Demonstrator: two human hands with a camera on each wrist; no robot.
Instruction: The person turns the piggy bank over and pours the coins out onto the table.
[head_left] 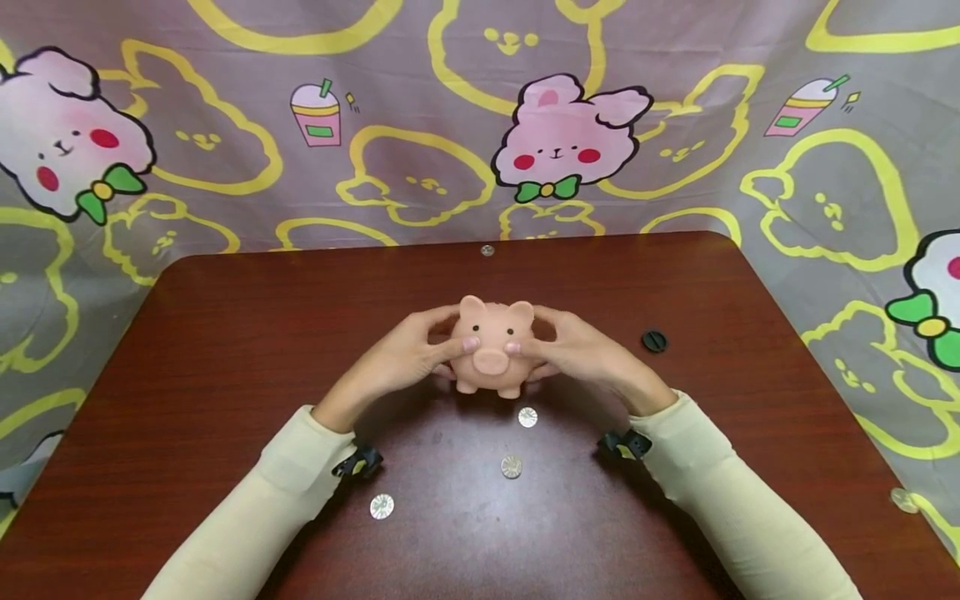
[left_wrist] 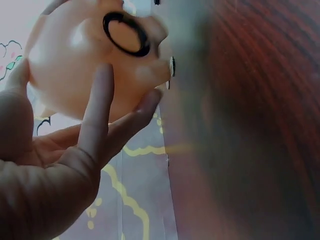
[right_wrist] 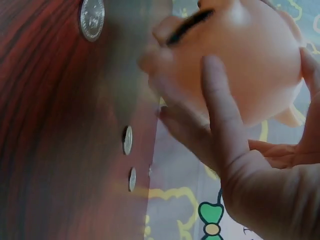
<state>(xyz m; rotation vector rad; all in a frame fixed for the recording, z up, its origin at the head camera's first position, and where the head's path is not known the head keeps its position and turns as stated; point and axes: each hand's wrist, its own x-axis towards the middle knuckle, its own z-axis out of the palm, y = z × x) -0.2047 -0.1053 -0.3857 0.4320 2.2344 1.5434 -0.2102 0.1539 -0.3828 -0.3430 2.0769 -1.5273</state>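
Observation:
A peach-coloured piggy bank is held between both hands near the middle of the table, its snout facing the head camera. It appears to be off the tabletop. My left hand grips one side, thumb beside the snout and fingers spread around the body. On the opposite side my right hand grips it the same way. A dark-rimmed round opening shows on its underside in the left wrist view. To the right of the right hand lies a round black plug.
Coins lie about the brown table: one coin just below the bank, another coin nearer, a third coin by the left sleeve. A small coin is at the far edge. Patterned cloth hangs behind.

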